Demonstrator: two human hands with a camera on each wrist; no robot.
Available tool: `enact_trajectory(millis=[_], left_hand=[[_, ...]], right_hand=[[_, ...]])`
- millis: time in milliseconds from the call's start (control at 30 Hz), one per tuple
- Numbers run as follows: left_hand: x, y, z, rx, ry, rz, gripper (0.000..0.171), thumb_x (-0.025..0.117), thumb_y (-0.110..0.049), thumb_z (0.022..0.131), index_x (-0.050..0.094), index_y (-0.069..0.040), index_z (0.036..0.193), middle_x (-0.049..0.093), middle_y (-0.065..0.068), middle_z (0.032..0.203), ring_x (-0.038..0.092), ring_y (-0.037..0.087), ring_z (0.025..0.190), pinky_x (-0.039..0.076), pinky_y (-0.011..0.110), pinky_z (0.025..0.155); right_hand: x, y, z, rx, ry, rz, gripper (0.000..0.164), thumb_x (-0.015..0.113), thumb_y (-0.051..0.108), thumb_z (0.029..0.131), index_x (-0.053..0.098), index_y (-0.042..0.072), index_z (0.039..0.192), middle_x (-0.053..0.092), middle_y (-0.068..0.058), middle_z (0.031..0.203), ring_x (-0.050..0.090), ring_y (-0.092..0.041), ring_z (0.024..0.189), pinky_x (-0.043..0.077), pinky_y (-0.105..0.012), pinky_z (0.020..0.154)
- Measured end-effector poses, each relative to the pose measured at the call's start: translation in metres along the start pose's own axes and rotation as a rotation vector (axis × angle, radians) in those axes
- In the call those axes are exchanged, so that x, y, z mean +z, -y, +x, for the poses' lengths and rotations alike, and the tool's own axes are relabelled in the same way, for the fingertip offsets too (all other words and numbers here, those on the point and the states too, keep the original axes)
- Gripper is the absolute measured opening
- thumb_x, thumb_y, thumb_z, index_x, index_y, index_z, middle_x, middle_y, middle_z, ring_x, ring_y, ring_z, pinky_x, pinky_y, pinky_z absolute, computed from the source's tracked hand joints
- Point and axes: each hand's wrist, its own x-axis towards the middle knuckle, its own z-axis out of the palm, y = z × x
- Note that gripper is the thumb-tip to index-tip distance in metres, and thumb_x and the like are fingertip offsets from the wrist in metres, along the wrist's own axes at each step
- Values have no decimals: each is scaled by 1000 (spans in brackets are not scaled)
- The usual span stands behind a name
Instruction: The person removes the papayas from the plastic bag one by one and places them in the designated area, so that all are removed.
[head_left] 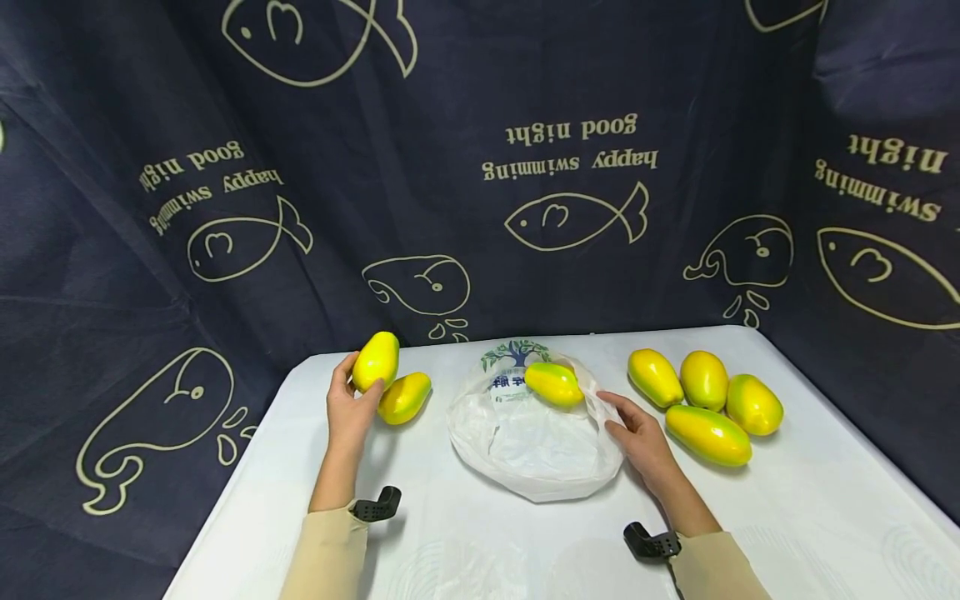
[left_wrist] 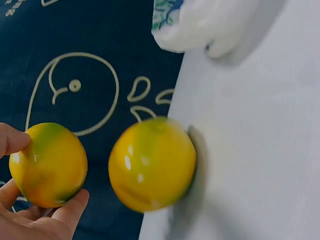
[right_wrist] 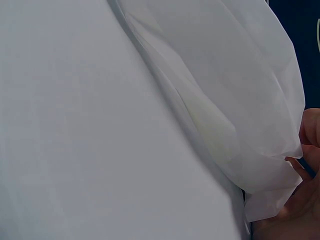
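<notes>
My left hand [head_left: 352, 408] grips a glossy yellow-green papaya [head_left: 377, 362], thumb on one side and fingers on the other. Just right of it, a second papaya [head_left: 406, 398] lies on the table; the left wrist view shows this papaya [left_wrist: 152, 165] beside the held papaya [left_wrist: 48, 165]. At the middle sits a white plastic bag [head_left: 555, 467] with a tree print, its mouth spread wide. One papaya [head_left: 553, 384] lies inside the bag. My right hand [head_left: 641, 437] pinches the bag's right rim; up close, thin plastic [right_wrist: 270, 190] shows between its fingers.
Several more papayas [head_left: 707, 435] are grouped on the right of the white table [head_left: 817, 500], close to my right hand. A dark curtain [head_left: 480, 150] with fish and whale drawings hangs along the table's back and sides.
</notes>
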Motion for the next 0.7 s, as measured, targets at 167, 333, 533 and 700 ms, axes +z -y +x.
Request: enact_trajectory(millis=[167,333,533,700], left_hand=[[-9,10,2,-28,-37,20,64,62,-1,91,41,-12,150,39,8,156,38,31,144,35,45,116],[-16,16,3,-31,-72,42,65,61,-1,89,39,-10,150,37,12,157,36,38,145,39,47,112],[-24,25,5,-65,-102,73,67,60,-2,87,38,-8,150,35,15,158,35,40,144,40,43,111],[-31,33,5,-138,-59,108,70,59,0,90,30,-7,154,27,16,163,28,40,150,30,51,120]], right_hand=[[-1,1,0,7,2,3,47,51,4,99,51,12,145,39,-11,160,21,-31,155,17,-51,125],[-1,1,0,6,0,2,47,51,4,99,51,12,145,39,-11,160,21,-31,155,17,-51,125],[-1,0,0,-13,-1,4,47,52,3,98,52,11,144,40,-12,159,22,-31,154,17,-51,125],[0,-2,-1,-32,-2,14,47,52,2,97,53,11,143,42,-11,157,24,-30,154,17,-50,125]])
